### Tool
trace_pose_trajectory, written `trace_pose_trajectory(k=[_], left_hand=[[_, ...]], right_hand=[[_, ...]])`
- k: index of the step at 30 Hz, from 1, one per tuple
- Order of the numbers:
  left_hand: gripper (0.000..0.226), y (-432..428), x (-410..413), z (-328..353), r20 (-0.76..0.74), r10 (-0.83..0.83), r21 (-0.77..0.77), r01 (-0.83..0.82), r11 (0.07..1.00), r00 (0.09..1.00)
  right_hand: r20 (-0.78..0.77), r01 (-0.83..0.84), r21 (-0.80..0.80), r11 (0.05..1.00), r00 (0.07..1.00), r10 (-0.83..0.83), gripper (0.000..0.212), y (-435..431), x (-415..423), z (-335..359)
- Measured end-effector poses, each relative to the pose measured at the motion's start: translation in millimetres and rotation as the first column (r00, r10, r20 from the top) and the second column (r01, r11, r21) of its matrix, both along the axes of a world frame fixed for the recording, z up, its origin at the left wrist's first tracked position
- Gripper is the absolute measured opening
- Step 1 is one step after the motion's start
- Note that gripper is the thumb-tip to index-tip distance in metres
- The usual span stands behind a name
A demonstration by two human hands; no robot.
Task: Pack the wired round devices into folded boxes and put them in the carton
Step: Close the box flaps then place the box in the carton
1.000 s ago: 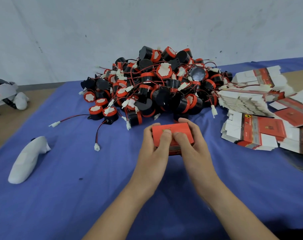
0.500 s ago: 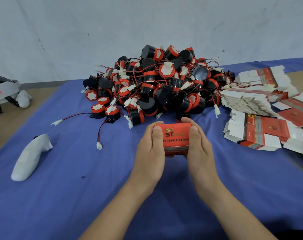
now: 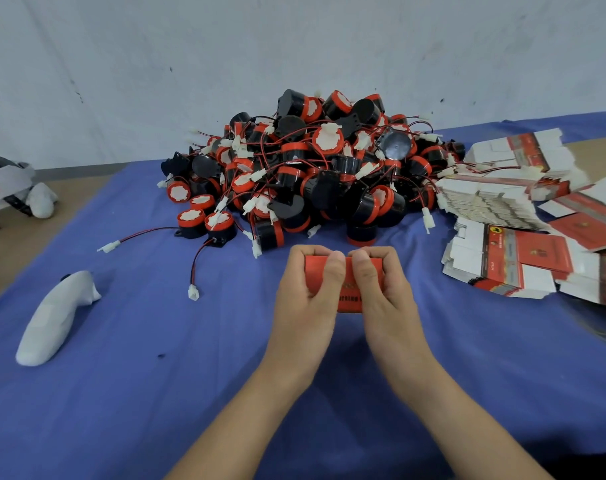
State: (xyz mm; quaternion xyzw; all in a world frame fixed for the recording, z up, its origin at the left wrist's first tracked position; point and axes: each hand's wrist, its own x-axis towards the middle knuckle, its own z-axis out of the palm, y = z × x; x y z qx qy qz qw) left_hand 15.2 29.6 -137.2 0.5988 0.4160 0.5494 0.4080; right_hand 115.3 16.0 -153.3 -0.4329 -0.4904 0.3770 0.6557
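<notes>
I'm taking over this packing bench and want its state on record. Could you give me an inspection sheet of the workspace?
Surface: blue cloth over a tan table.
Job's things: red box held in front of the pile of round devices; flat box blanks heaped at right; carton not in view.
Clutter: white controller lying at left; white strapped item at the far left edge.
Grippers: left hand and right hand both grip the red box, thumbs on top.
Cables: red-black leads tangle through the pile; one loose lead trails onto the cloth.
Surroundings: white wall; nothing else seen.
</notes>
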Motion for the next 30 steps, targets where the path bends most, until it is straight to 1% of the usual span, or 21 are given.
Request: trace_pose_trajectory(k=[5, 8, 11, 15, 21, 24, 27, 30], left_hand=[[0.012, -0.7, 1.2, 2.1, -0.032, -0.001, 0.054, 0.003, 0.999, 0.999], [0.012, 0.0, 0.1, 3.1, -0.038, -0.01, 0.068, 0.012, 0.998, 0.999], [0.014, 0.4, -0.4, 1.5, -0.034, -0.019, 0.047, 0.02, 0.999, 0.999], [0.026, 1.0, 0.3, -0.1, -0.001, -0.002, -0.013, 0.002, 1.0, 1.0], [0.031, -0.2, 2.4, 1.2, -0.019, 0.051, 0.021, -0.05, 0.999, 0.999], [0.031, 0.3, 2.2, 2.1, -0.009, 0.046, 0.032, -0.046, 0.998, 0.999], [0.031, 2.8, 0.5, 4.3, 0.0, 0.002, -0.018, -0.002, 1.0, 1.0], [0.03, 7.1, -1.8, 3.3, 0.017, -0.006, -0.139, 0.009, 0.99, 1.0]], right_hand=[[-0.014, -0.002, 0.002, 1.0, 1.0, 0.002, 0.018, -0.6, 0.9, 1.7], [0.005, 0.002, 0.003, 1.0, 1.0, -0.002, 0.019, 0.2, 1.5, 2.5], [0.007, 0.022, -0.02, 1.0, 1.0, -0.022, 0.021, -0.2, 0.3, 1.8], [-0.022, 0.062, -0.06, 0.996, 0.998, -0.063, 0.03, -1.3, -1.6, 0.2], [-0.035, 0.095, -0.03, 0.995, 0.995, -0.096, 0.032, -3.7, -4.3, 0.4], [-0.034, 0.102, -0.033, 0.994, 0.994, -0.103, 0.032, -3.7, -4.1, 0.6], [-0.032, 0.1, -0.051, 0.994, 0.994, -0.101, 0.035, -2.1, -0.8, 1.3], [0.029, 0.099, -0.046, 0.994, 0.995, -0.098, 0.036, -2.1, -0.5, 2.0]])
